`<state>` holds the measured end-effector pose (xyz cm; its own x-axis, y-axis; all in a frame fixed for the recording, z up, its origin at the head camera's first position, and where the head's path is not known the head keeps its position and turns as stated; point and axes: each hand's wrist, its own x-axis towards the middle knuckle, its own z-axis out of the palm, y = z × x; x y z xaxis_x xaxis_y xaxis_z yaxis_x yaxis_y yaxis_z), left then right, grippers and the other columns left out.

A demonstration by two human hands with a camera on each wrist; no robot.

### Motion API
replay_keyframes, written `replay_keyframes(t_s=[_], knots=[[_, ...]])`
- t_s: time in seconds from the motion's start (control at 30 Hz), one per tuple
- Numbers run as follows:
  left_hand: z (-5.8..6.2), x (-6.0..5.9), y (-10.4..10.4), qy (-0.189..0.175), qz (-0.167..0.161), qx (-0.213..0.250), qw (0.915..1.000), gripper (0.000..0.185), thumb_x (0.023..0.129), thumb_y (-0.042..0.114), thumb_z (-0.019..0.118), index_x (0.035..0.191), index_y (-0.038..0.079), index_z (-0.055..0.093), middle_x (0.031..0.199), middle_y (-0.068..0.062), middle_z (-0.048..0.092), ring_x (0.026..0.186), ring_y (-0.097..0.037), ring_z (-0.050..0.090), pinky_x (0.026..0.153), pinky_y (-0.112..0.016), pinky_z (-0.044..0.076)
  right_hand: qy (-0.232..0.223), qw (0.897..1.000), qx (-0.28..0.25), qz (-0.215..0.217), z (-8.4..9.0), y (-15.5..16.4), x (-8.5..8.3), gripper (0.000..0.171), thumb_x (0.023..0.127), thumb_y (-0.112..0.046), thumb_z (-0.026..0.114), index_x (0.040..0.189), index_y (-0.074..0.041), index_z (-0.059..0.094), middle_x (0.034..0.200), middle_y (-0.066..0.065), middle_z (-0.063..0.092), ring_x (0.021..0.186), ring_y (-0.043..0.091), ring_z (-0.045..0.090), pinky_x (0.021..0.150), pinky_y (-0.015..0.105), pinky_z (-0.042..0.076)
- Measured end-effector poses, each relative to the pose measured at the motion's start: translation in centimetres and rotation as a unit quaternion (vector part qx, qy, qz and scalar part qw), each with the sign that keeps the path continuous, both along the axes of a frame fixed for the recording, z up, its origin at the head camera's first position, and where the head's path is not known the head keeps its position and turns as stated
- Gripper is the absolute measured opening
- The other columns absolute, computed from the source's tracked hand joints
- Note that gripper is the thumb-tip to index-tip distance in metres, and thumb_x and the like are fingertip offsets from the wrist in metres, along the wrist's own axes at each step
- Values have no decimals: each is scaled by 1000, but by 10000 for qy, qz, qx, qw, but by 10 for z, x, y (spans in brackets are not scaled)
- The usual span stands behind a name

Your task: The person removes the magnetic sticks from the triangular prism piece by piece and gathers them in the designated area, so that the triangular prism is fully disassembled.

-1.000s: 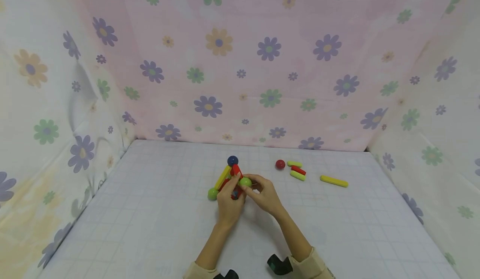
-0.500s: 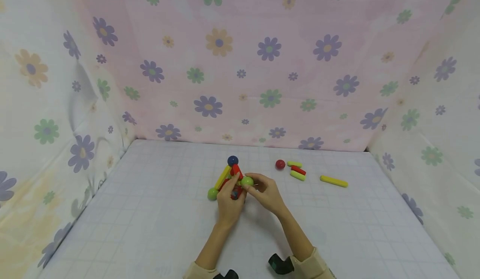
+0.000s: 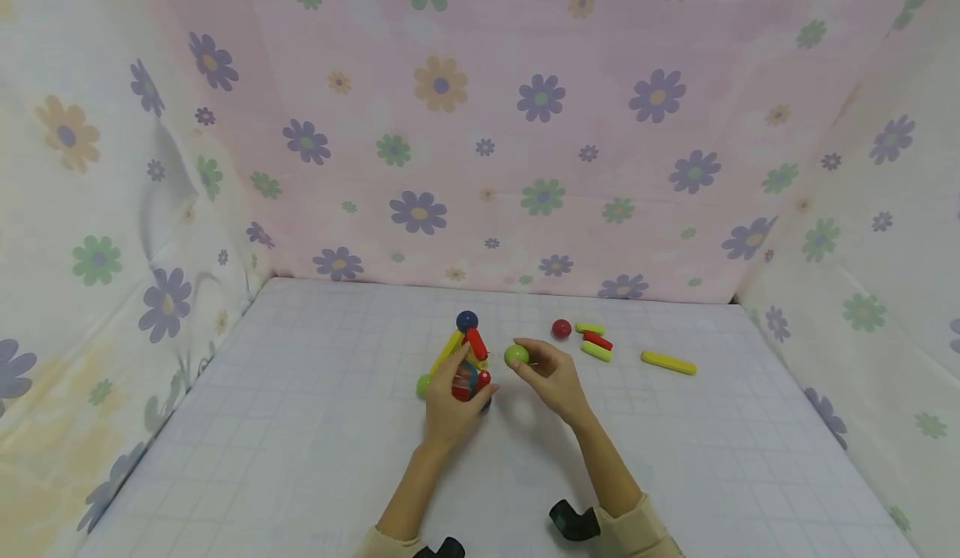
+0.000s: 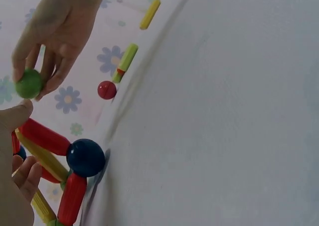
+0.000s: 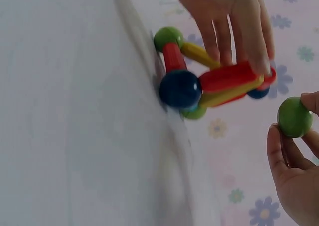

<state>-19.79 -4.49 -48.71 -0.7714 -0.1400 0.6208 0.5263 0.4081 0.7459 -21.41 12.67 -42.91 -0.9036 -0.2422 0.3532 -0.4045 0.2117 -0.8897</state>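
A green ball [image 3: 516, 355] is pinched by the right hand [image 3: 557, 381], near a toy frame [image 3: 477, 344] gripped by the left hand [image 3: 447, 409]. A red ball [image 3: 561, 329] and four sticks [image 3: 597, 340] are strewn farther right.

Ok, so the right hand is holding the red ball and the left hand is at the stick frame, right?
Wrong ball: the head view shows the right hand holding a green ball; the red ball lies on the table. The left hand is at the stick frame.

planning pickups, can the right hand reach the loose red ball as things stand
Likely yes: the loose red ball lies beyond the right hand with nothing seen between, though that hand pinches a green ball and may need to release it.
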Motion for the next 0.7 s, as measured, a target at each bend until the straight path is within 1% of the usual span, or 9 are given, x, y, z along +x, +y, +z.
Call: replay_keyframes(t_s=[0.1, 0.17, 0.23, 0.33, 0.4, 0.5, 0.6, 0.67, 0.7], knots=[[0, 2, -11, -68, 132, 6, 9999, 65, 66, 11, 85, 123, -3, 57, 107, -17, 63, 89, -30, 58, 75, -40, 52, -66, 9996, -151, -212, -7, 11, -7, 32, 85, 4, 63, 115, 13, 58, 105, 28, 62, 90, 23, 59, 79, 20, 51], [-1, 3, -19, -56, 380, 0, 9993, 62, 66, 13, 86, 120, -3, 58, 108, -17, 62, 95, -30, 56, 80, -43, 49, -166, 9987, -244, -412, -14, 19, -13, 33, 84, 4, 65, 114, 12, 58, 105, 28, 61, 89, 18, 58, 78, 17, 50], [-3, 3, -26, 0, 730, -61, 9973, 61, 64, 13, 87, 117, -2, 60, 109, -16, 63, 100, -30, 53, 84, -44, 46, -342, 9969, -241, -671, -26, 29, -23, 35, 83, 1, 67, 115, 12, 58, 107, 27, 60, 89, 16, 57, 78, 15, 48], [-7, 2, -36, -116, 1117, -134, 9936, 62, 61, 13, 88, 116, -1, 61, 110, -17, 61, 106, -32, 47, 89, -48, 39, -719, 9923, -125, -1002, -43, 41, -36, 42, 84, -7, 69, 120, 8, 56, 113, 22, 60, 94, 18, 58, 79, 13, 47], [-12, 1, -42, -293, 1218, -173, 9920, 64, 60, 14, 88, 117, -1, 61, 111, -19, 59, 107, -35, 45, 89, -51, 36, -907, 9891, 0, -1161, -53, 47, -44, 46, 85, -12, 70, 124, 7, 54, 117, 21, 59, 99, 22, 58, 79, 12, 46], [-21, 1, -48, -920, 1145, -202, 9889, 68, 63, 17, 86, 122, -2, 57, 114, -21, 57, 107, -37, 46, 91, -53, 36, -1045, 9860, -76, -1294, -57, 50, -48, 46, 85, -10, 69, 125, 7, 54, 119, 22, 58, 104, 29, 57, 79, 12, 46], [-29, 2, -52, -1509, 975, -48, 9837, 67, 67, 17, 83, 125, -2, 55, 115, -21, 58, 105, -34, 50, 91, -50, 40, -1027, 9849, -181, -1379, -60, 52, -51, 44, 83, -5, 69, 122, 10, 54, 118, 26, 57, 106, 33, 56, 77, 10, 46], [-34, 1, -54, -1728, 841, 79, 9813, 63, 70, 15, 81, 125, -2, 55, 114, -20, 59, 104, -32, 53, 91, -48, 42, -1000, 9842, -216, -1442, -62, 52, -54, 43, 82, -2, 69, 120, 12, 55, 117, 27, 57, 105, 35, 57, 76, 9, 46], [-34, 1, -55, -1745, 766, 171, 9815, 60, 70, 12, 80, 124, -3, 56, 114, -20, 60, 105, -32, 54, 92, -47, 42, -983, 9840, -204, -1474, -63, 52, -55, 42, 82, -1, 69, 120, 12, 55, 116, 28, 57, 105, 36, 57, 76, 8, 45]])
